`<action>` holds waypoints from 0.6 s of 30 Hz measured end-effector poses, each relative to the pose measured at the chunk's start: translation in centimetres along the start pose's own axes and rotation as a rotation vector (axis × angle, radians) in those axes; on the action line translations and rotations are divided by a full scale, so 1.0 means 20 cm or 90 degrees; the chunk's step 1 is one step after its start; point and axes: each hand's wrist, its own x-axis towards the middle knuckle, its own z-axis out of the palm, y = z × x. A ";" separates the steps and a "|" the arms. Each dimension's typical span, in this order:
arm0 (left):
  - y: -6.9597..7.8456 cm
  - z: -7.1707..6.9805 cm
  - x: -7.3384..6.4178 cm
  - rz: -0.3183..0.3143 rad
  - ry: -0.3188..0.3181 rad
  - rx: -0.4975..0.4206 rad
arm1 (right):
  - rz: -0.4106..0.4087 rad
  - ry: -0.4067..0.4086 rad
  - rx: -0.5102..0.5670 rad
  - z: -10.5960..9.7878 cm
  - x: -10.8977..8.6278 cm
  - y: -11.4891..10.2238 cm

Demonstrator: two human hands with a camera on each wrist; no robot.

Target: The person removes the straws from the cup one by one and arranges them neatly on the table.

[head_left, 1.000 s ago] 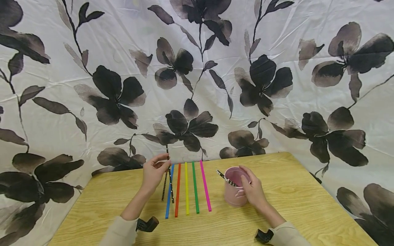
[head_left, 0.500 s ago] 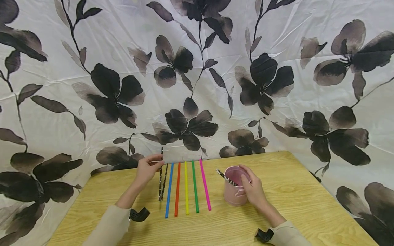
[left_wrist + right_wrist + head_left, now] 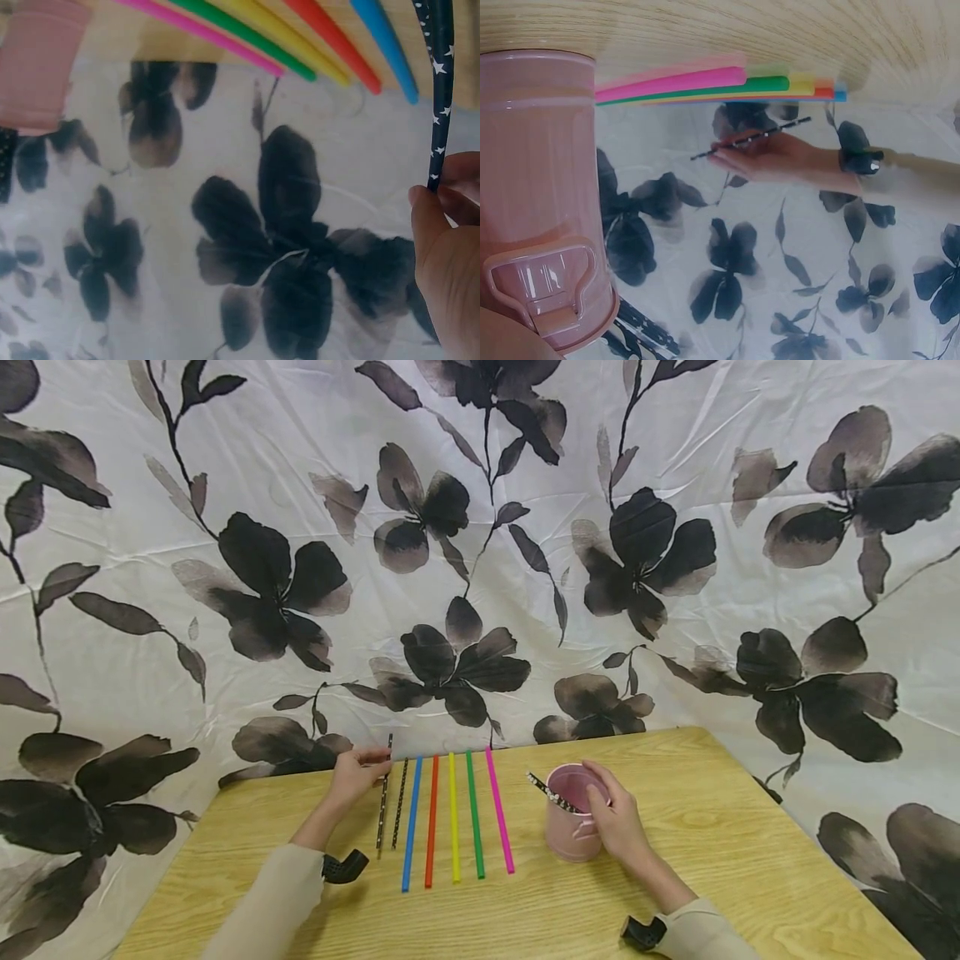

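My left hand [image 3: 354, 783] pinches a black straw with white stars [image 3: 442, 82] near its far end, between thumb and fingers. In the head view the straw slants close over the table, left of a second black patterned straw [image 3: 401, 806]. My right hand [image 3: 621, 831] grips a pink cup [image 3: 564, 843] by its right side, thumb over the rim. Black-and-white patterned straws [image 3: 551, 794] lean out of the cup to the left. A small handle [image 3: 544, 281] shows on the cup in the right wrist view.
Right of the black straws lie a blue straw [image 3: 412, 827], a red straw [image 3: 432, 827], a yellow straw [image 3: 454, 827], a green straw [image 3: 476, 827] and a magenta straw [image 3: 500, 818], side by side. A floral cloth [image 3: 517, 610] hangs behind the wooden table [image 3: 720, 827].
My left hand has carried the star straw left, from over the blue straw to beyond the other black straw, and lowered it. The right hand and cup have stayed in place.
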 end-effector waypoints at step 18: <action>-0.17 0.03 0.08 -0.043 -0.006 0.063 | -0.010 -0.006 0.009 0.00 0.00 0.02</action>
